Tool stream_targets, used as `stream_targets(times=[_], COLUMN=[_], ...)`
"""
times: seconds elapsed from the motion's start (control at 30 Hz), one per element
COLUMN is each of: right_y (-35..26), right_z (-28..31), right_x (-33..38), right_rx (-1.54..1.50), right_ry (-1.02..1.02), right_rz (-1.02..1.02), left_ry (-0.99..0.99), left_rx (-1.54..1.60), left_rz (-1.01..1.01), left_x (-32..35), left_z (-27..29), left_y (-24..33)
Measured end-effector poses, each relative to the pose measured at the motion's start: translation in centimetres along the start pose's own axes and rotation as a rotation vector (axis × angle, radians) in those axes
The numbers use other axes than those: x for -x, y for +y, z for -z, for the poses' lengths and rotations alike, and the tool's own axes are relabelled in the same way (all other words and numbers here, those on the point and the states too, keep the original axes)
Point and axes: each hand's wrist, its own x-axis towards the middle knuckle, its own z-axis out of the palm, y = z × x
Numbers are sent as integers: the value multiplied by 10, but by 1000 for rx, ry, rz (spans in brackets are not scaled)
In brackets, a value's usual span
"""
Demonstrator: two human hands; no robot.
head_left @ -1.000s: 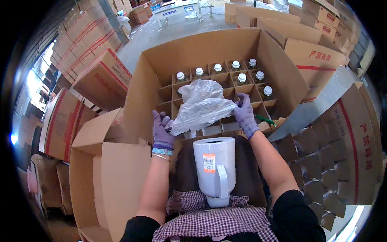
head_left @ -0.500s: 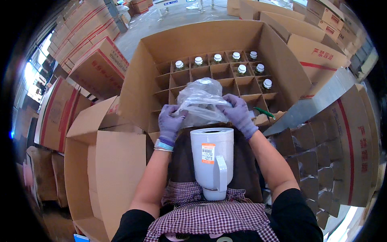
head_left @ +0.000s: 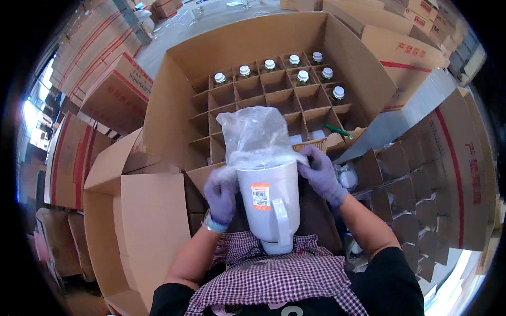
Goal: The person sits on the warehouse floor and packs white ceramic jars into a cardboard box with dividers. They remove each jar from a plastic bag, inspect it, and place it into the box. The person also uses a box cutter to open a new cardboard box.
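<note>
A white jug [head_left: 259, 223] with a side handle stands upright against my checked apron, an orange-and-white label on its front. Over its top rim sits a clear plastic bag [head_left: 255, 131], its closed end puffed up and away from me. My left hand [head_left: 220, 197], in a purple glove and slightly blurred, is closed on the bag's edge at the jug's left side. On the other side, my gloved right hand [head_left: 321, 176] pinches the edge between thumb and fingers. The bag hides the jug's opening.
Ahead is an open carton [head_left: 247, 45] with cardboard dividers and several white-capped bottles [head_left: 244, 70]. A green-handled tool [head_left: 337, 131] lies at its near right corner. An open carton [head_left: 155, 226] stands at left, a divided carton [head_left: 411, 210] at right.
The bag has come down from above the carton's near edge onto the jug's rim. Both hands have moved down to the jug's sides, and the view has shifted slightly.
</note>
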Motion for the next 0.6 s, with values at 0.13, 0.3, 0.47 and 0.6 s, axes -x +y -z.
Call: stream_targets(times=[0.13, 0.3, 0.47, 0.6], right_y=[-17, -42, -42, -41], right_z=[21, 21, 15, 13], right_x=[47, 67, 83, 124], right_rx=[452, 567, 858, 792], right_ry=[-17, -109, -384, -581], right_rz=[513, 592, 558, 457], left_ry=[-332, -281, -528, -1234], left_rx=[-183, -107, -309, -407], left_rz=[-513, -371, -633, -455], left_x=[22, 17, 25, 60], left_z=[16, 7, 27, 68], left_y=[21, 33, 43, 52])
